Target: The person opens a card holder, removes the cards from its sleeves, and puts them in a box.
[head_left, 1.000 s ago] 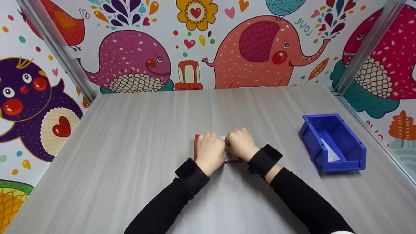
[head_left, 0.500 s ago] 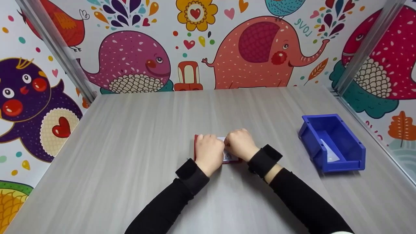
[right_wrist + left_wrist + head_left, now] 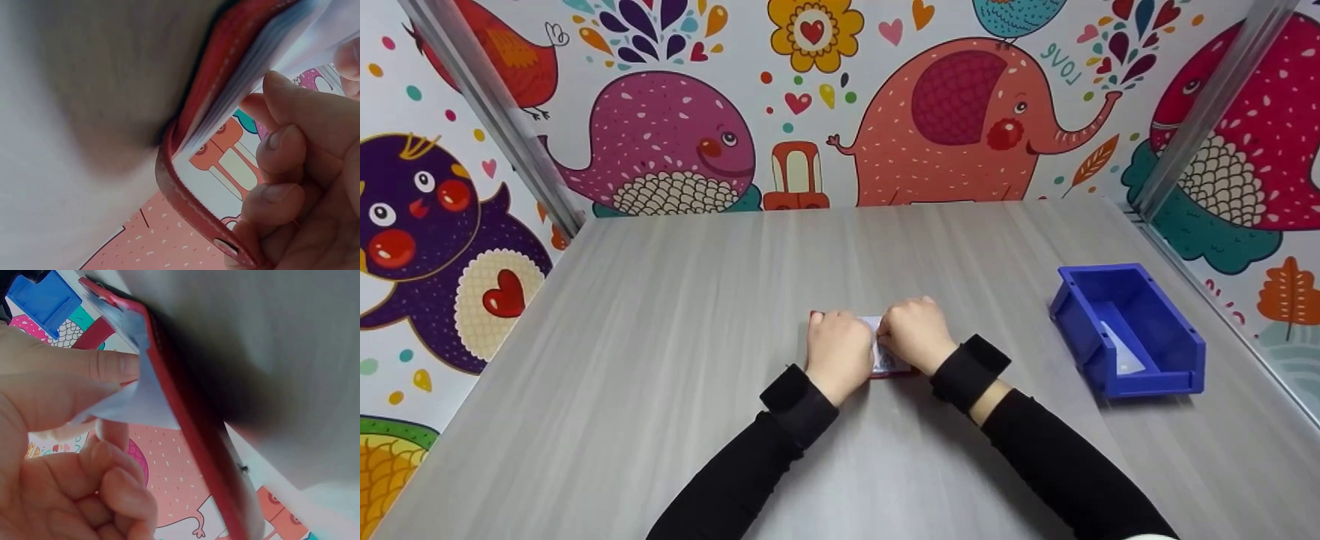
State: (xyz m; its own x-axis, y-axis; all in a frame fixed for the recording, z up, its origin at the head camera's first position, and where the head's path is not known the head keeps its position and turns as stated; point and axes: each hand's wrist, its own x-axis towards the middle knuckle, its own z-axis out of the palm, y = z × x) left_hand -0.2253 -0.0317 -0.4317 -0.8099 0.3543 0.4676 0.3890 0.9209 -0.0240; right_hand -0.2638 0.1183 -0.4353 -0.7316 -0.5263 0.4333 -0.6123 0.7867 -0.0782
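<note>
A red card holder (image 3: pixel 894 375) with stitched edges and a stack of clear plastic sleeves (image 3: pixel 236 84) lies open on the table, partly hidden under both hands. In the left wrist view, the left hand (image 3: pixel 841 352) pinches one translucent sleeve (image 3: pixel 140 402) between thumb and index finger, lifting it off the red cover (image 3: pixel 185 422). On the other side, the right hand (image 3: pixel 916 330) has its thumb and curled index finger at the edge of the sleeves. A red strap with a metal snap (image 3: pixel 225 246) hangs beside the right hand's lower fingers.
A blue plastic bin (image 3: pixel 1155 375) stands at the right of the table (image 3: pixel 675 337), with a white piece (image 3: pixel 1121 349) inside. Printed cartoon walls (image 3: pixel 945 120) and metal posts (image 3: pixel 1215 105) border the table at the back and sides.
The left hand has shifted slightly left, covering more of the holder's red left edge and baring more of the sleeves between the hands. The right hand is nearly still.
</note>
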